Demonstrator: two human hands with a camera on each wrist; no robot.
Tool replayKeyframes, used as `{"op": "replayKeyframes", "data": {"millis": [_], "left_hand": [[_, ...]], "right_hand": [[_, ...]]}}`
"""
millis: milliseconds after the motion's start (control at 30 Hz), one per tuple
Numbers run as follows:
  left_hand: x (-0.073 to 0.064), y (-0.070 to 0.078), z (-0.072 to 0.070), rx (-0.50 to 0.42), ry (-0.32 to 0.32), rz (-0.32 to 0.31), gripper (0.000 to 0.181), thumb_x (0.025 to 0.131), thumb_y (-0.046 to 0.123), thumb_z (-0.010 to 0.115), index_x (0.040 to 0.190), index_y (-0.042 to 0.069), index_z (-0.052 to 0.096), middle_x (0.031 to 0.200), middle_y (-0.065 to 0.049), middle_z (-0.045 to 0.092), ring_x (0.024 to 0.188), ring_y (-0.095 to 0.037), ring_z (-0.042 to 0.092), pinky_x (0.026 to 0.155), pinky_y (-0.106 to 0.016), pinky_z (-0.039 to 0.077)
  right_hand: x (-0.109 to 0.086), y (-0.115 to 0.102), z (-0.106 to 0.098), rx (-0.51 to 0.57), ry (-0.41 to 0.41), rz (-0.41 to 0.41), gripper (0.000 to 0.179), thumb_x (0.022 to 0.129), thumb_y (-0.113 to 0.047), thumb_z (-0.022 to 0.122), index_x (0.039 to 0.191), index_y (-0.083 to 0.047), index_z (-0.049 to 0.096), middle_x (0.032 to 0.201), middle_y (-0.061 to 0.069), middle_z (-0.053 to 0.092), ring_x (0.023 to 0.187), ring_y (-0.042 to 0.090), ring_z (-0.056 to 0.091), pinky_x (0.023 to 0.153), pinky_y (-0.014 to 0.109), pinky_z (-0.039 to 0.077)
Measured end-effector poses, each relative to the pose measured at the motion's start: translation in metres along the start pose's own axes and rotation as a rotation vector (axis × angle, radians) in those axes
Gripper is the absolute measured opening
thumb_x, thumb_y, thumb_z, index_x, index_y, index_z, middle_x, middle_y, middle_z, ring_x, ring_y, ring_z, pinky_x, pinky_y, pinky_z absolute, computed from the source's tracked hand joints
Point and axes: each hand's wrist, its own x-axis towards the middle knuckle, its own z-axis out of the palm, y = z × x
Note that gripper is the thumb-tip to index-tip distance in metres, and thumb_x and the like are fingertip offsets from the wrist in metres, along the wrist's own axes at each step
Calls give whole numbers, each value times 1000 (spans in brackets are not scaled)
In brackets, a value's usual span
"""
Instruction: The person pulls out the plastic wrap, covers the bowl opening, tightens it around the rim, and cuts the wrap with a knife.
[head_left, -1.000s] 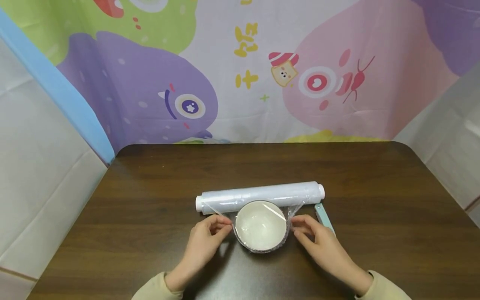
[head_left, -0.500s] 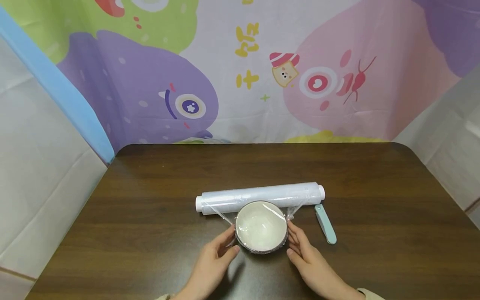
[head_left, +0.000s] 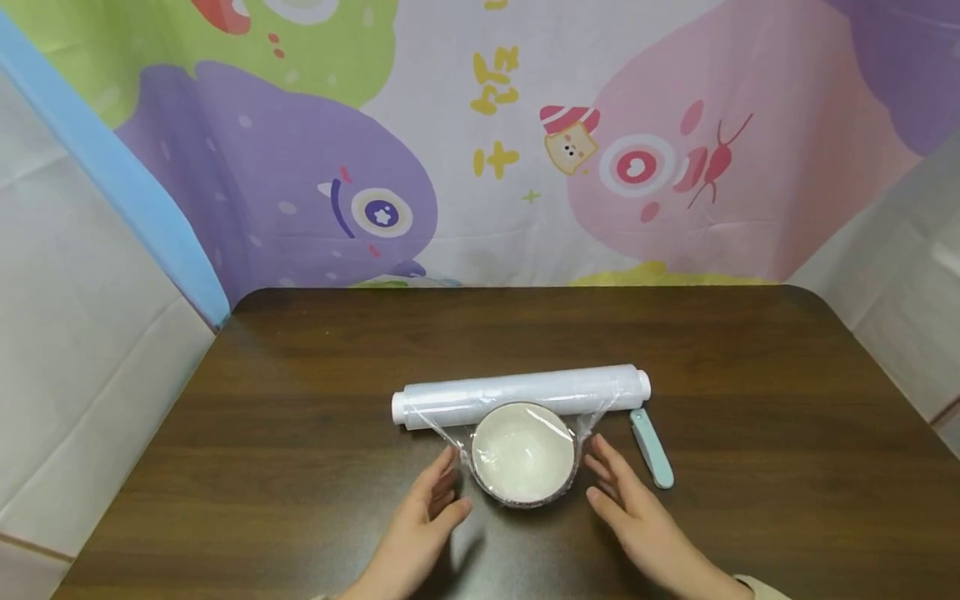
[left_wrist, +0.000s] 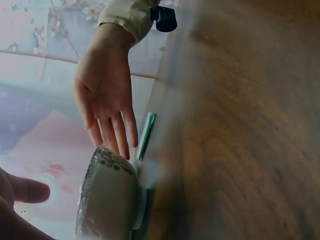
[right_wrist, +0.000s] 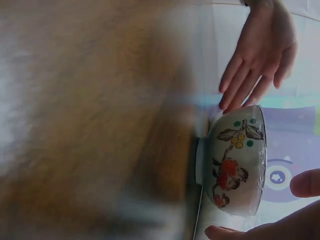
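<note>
A white bowl (head_left: 523,454) with clear plastic wrap (head_left: 596,414) stretched over its mouth stands upright on the table. In the right wrist view the bowl (right_wrist: 235,162) shows painted fruit and leaves on its side. My left hand (head_left: 420,521) is at the bowl's left, fingers loosely extended, fingertips close to the wrap's edge; whether they touch is hard to tell. On the other side my right hand (head_left: 637,517) is held with its fingers relaxed and a small gap to the bowl. Neither hand grips anything. Behind the bowl lies a roll of plastic wrap (head_left: 517,393).
A pale green folded knife or cutter (head_left: 652,450) lies right of the bowl, near the roll's right end. The dark wooden table (head_left: 300,367) ends at a cartoon-printed curtain (head_left: 495,225) at the back.
Both hands stopped pinching the wrap's side edges, came in against the bowl's sides, then drew slightly outward with relaxed fingers. The bowl and roll stay in place.
</note>
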Motion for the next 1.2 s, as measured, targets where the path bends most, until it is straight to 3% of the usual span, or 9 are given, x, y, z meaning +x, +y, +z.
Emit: {"op": "replayKeyframes", "data": {"millis": [167,367,667,833,933,1000,1100,1200], "left_hand": [[3,1,3,-3,-86,-50,67,90,18,52,139,-12,18,141,-31,26,127,-43,32,102,-50,28],[6,1,11,-60,-110,-61,71,90,21,53,140,-11,14,144,-30,19,129,-43,28,104,-50,24],[7,1,16,-81,-147,-40,76,90,19,52,142,-9,3,147,-29,8,132,-43,19,105,-52,18],[6,-2,17,-96,-120,-55,76,88,18,53,141,-10,6,142,-35,17,128,-49,24,102,-55,25],[6,-4,18,-97,-71,-75,73,86,16,55,139,-10,11,137,-36,21,123,-48,33,99,-54,32],[8,-5,20,-115,-35,-101,73,85,15,56,137,-11,12,134,-33,21,118,-43,40,96,-51,37],[11,-5,24,-207,-11,-160,75,83,12,56,136,-12,9,130,-29,18,102,-30,52,86,-43,47],[15,-7,30,-318,-24,-207,75,84,10,55,137,-10,5,128,-30,15,85,-19,57,75,-37,53]], "right_hand": [[8,-4,3,105,-31,54,62,92,-3,45,137,17,9,142,34,18,129,42,27,101,44,29],[14,-7,11,191,-98,146,65,92,-6,45,134,22,4,142,37,8,131,44,17,104,49,19],[16,-8,15,196,-111,136,60,92,-6,45,137,17,12,142,34,18,131,41,22,105,46,22],[15,-6,2,-45,-151,80,58,95,-17,45,136,16,21,135,32,37,123,39,41,99,45,34],[16,-7,-8,-269,-128,54,53,95,-22,46,133,12,33,122,21,55,109,26,56,92,40,43],[20,-10,-15,-372,-96,42,41,94,-20,48,127,6,46,106,11,64,93,15,62,81,32,49],[34,-17,-30,-528,-14,5,19,91,-16,52,104,-7,62,77,-5,63,66,3,55,60,23,45],[58,-25,-46,-599,12,-59,11,89,-16,55,90,-12,65,70,-6,60,56,3,48,53,22,40]]}}
